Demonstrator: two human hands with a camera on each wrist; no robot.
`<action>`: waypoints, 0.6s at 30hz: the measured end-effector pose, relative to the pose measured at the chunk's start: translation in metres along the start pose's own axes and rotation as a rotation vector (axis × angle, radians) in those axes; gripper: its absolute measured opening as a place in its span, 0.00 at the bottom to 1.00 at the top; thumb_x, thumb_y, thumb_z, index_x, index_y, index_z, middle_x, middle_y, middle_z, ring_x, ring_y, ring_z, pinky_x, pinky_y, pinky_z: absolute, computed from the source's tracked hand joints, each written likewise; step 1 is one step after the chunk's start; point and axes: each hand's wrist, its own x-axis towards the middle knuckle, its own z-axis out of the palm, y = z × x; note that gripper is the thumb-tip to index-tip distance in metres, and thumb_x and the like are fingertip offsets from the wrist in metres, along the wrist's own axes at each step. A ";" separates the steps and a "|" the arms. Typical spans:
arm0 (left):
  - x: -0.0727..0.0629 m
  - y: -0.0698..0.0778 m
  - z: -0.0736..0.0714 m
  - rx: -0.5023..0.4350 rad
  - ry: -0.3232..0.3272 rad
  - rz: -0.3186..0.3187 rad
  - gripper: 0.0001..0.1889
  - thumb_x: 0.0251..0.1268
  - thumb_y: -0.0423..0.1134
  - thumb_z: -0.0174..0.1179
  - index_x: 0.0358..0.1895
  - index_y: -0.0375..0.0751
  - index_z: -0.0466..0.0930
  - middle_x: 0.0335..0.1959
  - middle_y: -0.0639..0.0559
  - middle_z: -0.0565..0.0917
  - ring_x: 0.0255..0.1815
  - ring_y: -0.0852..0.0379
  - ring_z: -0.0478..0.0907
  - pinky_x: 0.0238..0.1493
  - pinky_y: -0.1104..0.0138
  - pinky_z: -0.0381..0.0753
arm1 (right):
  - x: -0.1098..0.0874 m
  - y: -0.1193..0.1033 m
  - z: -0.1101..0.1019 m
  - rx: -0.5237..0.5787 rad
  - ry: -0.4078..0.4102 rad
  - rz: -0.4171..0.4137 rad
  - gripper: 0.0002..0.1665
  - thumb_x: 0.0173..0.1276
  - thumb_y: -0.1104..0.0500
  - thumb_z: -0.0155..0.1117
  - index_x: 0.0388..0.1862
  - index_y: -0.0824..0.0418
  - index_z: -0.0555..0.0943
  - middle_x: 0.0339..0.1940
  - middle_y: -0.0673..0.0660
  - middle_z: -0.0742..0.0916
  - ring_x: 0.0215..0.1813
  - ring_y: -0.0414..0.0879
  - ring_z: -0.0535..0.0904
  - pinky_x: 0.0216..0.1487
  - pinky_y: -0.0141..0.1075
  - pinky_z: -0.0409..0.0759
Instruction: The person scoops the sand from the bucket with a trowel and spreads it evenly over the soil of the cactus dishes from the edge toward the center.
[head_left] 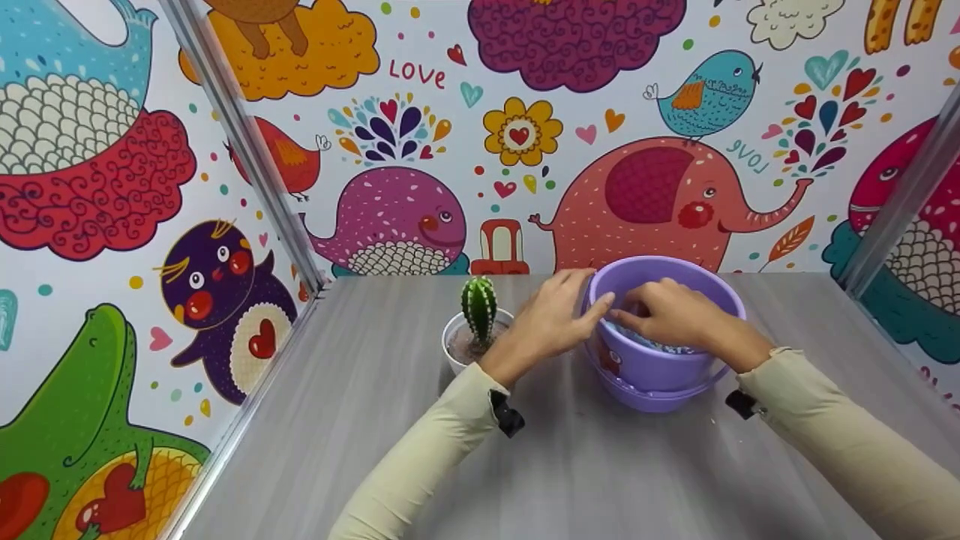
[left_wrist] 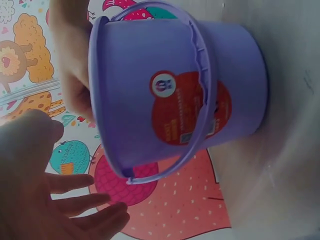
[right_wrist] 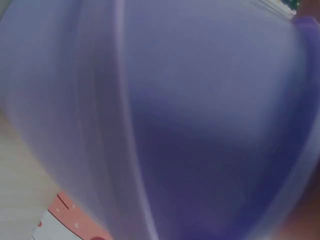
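Observation:
A purple bucket (head_left: 652, 379) stands on the table with its handle hanging down along its side. Bluish-white loose material (head_left: 670, 347) shows inside it, under the right hand. My right hand (head_left: 667, 309) reaches over the rim into the bucket with its fingers bent downward; the rim and the hand itself hide what the fingertips hold, so I cannot tell. On the bucket's left, my left hand (head_left: 551, 315) is held up at the rim. Its fingers (left_wrist: 75, 204) are spread and relaxed in the left wrist view, with nothing in them. Only the bucket's wall (right_wrist: 200, 125) fills the right wrist view, blurred.
A green cactus (head_left: 478, 309) in a small white pot (head_left: 450, 352) stands just left of the left hand. The grey table (head_left: 360, 360) runs back to printed wall panels (head_left: 517, 75) with metal corner posts (head_left: 247, 142).

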 end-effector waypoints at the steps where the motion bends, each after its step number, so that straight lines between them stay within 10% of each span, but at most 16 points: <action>1: 0.000 -0.001 0.004 -0.009 0.001 0.006 0.34 0.83 0.61 0.53 0.81 0.44 0.70 0.76 0.48 0.78 0.76 0.52 0.77 0.76 0.55 0.80 | 0.001 0.000 0.002 0.005 -0.007 -0.004 0.16 0.78 0.48 0.71 0.48 0.58 0.93 0.25 0.48 0.89 0.27 0.40 0.85 0.37 0.42 0.92; 18: -0.006 -0.013 0.053 -0.235 0.159 -0.075 0.31 0.81 0.60 0.56 0.80 0.53 0.72 0.71 0.47 0.83 0.69 0.50 0.81 0.70 0.53 0.84 | 0.005 0.007 0.016 0.124 -0.184 0.060 0.32 0.90 0.40 0.46 0.61 0.57 0.90 0.38 0.51 0.94 0.40 0.47 0.92 0.53 0.53 0.91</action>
